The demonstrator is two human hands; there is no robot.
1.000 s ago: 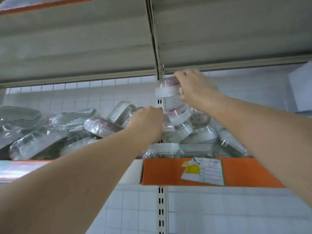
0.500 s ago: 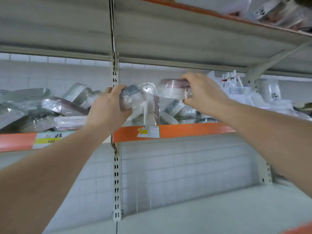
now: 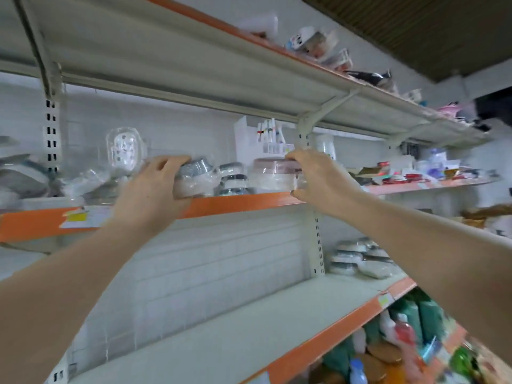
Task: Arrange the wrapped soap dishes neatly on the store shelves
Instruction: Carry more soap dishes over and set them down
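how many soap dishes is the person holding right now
2: a grey-topped wrapped dish in the left hand, and a pink-topped one in the right hand, both at the orange shelf edge.

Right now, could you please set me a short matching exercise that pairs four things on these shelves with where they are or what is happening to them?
Things:
1. Grey-lidded dish
2. Pink-lidded dish
3. White dish
4. Dish stack

Places or states:
A. Standing on edge against the back wall
B. Gripped by the left hand
C. On the lower shelf, beside the upright
D. Held by the right hand

Pairs: 1-B, 2-D, 3-A, 4-C
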